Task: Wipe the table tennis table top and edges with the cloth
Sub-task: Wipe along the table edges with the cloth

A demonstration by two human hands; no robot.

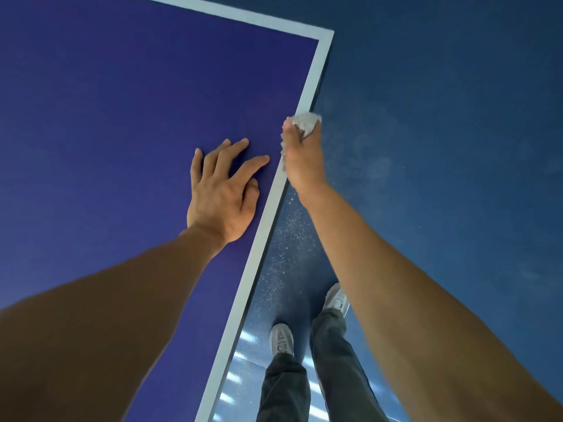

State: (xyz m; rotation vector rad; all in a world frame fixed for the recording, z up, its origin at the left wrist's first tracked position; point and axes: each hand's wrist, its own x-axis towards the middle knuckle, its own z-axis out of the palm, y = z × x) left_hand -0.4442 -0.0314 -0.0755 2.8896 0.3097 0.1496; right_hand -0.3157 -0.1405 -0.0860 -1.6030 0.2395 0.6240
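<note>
My right hand [301,156] has the cloth [304,121] bunched up in its fist on the table edge [307,92]. It's probably soft and light, so a wad grip works. My left hand [222,190] is spread flat on the table top [122,117].

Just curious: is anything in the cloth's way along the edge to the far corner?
Nothing visible. The right hand holds the cloth on the white edge, which runs bare to the corner; the left hand rests on the blue top.
</note>
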